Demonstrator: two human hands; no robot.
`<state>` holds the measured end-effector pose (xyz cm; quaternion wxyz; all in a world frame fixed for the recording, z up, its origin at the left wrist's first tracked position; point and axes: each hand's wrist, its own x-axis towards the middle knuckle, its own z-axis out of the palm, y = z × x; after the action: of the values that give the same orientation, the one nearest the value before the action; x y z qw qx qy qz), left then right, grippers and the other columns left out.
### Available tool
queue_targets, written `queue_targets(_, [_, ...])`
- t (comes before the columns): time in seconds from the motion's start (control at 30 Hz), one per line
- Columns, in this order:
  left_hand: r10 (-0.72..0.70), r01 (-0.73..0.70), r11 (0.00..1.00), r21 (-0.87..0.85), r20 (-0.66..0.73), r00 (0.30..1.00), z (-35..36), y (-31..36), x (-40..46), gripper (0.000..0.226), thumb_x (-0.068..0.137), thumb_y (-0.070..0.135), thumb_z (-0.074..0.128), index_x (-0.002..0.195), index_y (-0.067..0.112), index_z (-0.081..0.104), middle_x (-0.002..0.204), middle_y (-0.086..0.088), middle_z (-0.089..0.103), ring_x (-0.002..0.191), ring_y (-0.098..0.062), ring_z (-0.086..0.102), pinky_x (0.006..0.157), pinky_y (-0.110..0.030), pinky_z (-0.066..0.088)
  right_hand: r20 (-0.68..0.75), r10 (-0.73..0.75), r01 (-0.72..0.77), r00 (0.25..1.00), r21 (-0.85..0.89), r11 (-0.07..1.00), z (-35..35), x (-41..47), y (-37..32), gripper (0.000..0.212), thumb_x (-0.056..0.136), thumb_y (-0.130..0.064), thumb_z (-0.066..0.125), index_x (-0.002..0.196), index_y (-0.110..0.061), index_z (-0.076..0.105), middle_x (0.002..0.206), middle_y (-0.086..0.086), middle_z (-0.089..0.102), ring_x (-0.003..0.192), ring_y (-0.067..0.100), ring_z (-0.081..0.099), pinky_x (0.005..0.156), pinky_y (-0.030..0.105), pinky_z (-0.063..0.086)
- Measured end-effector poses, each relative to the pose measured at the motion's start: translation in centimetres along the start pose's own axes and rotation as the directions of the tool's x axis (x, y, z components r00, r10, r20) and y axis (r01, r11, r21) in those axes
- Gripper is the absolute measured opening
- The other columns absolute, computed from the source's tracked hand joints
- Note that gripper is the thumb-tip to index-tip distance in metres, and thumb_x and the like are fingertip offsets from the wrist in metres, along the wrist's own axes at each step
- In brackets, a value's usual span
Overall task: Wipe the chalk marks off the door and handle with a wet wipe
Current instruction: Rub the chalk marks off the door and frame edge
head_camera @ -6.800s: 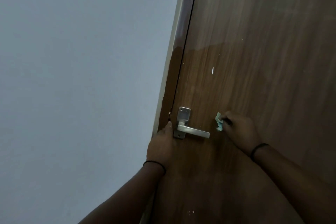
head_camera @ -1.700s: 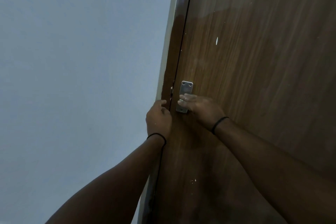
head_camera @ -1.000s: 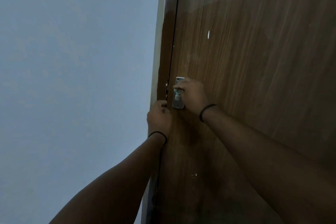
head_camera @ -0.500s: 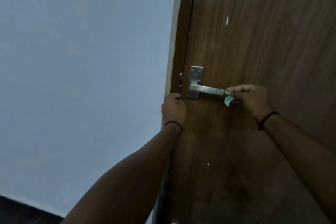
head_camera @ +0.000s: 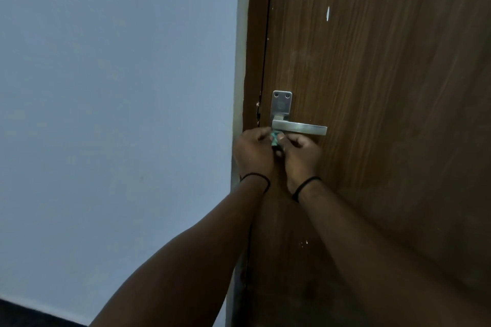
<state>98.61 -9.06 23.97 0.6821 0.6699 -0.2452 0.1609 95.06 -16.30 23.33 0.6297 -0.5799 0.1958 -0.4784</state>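
Just below the handle (head_camera: 299,127), against the door (head_camera: 385,114): left hand (head_camera: 252,151) and right hand (head_camera: 301,152) together, fingers pinching the bunched wipe (head_camera: 275,139). Probably regripping between strokes. Next: wiping the white mark (head_camera: 328,13) above.

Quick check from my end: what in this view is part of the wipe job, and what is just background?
Part of the job:
wet wipe, between left hand and right hand
door
handle
white mark
white specks

Background:
wall
door frame
wristbands
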Motion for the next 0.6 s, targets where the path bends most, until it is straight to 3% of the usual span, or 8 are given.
queue_targets(0.1, [0.062, -0.058, 0.997, 0.050, -0.099, 0.993, 1.1, 0.3, 1.0, 0.014, 0.086, 0.014, 0.067, 0.095, 0.017, 0.076, 0.094, 0.004, 0.070, 0.084, -0.005, 0.060, 0.072, -0.008, 0.044, -0.093, -0.089, 0.082, 0.992, -0.081, 0.993, 0.7, 0.6, 0.7, 0.008, 0.085, -0.014, 0.073, 0.092, -0.011, 0.070, 0.087, 0.003, 0.073, 0.083, 0.015, 0.071, 0.071, 0.029, 0.059])
queue_targets(0.17, [0.069, -0.059, 0.996, 0.073, -0.136, 0.988, 1.5, -0.4, 1.1, 0.012, 0.085, 0.011, 0.067, 0.092, 0.013, 0.076, 0.093, 0.000, 0.070, 0.083, -0.007, 0.057, 0.073, -0.006, 0.040, -0.108, -0.136, 0.119, 0.985, -0.154, 0.981, 1.0, 0.7, 1.2, 0.007, 0.085, -0.014, 0.072, 0.092, -0.013, 0.069, 0.090, 0.002, 0.072, 0.086, 0.015, 0.070, 0.073, 0.030, 0.059])
queue_targets(0.27, [0.002, 0.009, 0.998, 0.067, -0.163, 0.987, 1.9, -2.5, 0.6, 0.014, 0.088, 0.012, 0.063, 0.094, 0.012, 0.076, 0.092, -0.001, 0.072, 0.082, -0.009, 0.060, 0.073, -0.012, 0.042, 0.044, -0.348, 0.332, 0.936, -0.435, 0.837, 0.8, 0.9, 2.0, 0.004, 0.086, -0.015, 0.070, 0.089, -0.015, 0.070, 0.090, -0.002, 0.070, 0.083, 0.007, 0.063, 0.070, 0.013, 0.048])
queue_targets(0.37, [-0.047, 0.054, 0.992, 0.112, -0.066, 0.997, 2.0, -4.2, -0.3, 0.016, 0.091, 0.016, 0.060, 0.097, 0.015, 0.075, 0.094, 0.002, 0.071, 0.085, -0.009, 0.062, 0.077, -0.022, 0.050, 0.205, -0.393, 0.432, 0.897, -0.597, 0.676, -0.7, 1.3, 3.2, 0.001, 0.086, -0.012, 0.068, 0.086, -0.012, 0.068, 0.092, 0.003, 0.065, 0.083, 0.011, 0.059, 0.067, 0.010, 0.039])
queue_targets(0.47, [-0.034, 0.035, 0.995, 0.089, -0.012, 0.999, 3.1, -4.3, -0.8, 0.012, 0.090, 0.013, 0.062, 0.093, 0.014, 0.074, 0.093, 0.002, 0.070, 0.085, -0.011, 0.062, 0.079, -0.026, 0.051, 0.138, -0.395, 0.399, 0.908, -0.570, 0.718, -2.7, 1.6, 3.5, 0.003, 0.087, -0.012, 0.068, 0.090, -0.012, 0.069, 0.094, 0.002, 0.067, 0.085, 0.010, 0.062, 0.074, 0.021, 0.051])
queue_targets(0.6, [-0.051, 0.055, 0.998, 0.028, -0.114, 0.992, 5.3, -3.3, -0.9, 0.011, 0.084, 0.009, 0.065, 0.084, 0.014, 0.075, 0.081, 0.002, 0.070, 0.074, -0.009, 0.062, 0.070, -0.020, 0.048, 0.072, -0.411, 0.388, 0.909, -0.511, 0.767, -2.6, 2.5, 1.7, 0.010, 0.090, -0.013, 0.065, 0.096, -0.013, 0.073, 0.093, 0.001, 0.073, 0.086, 0.011, 0.067, 0.079, 0.028, 0.056])
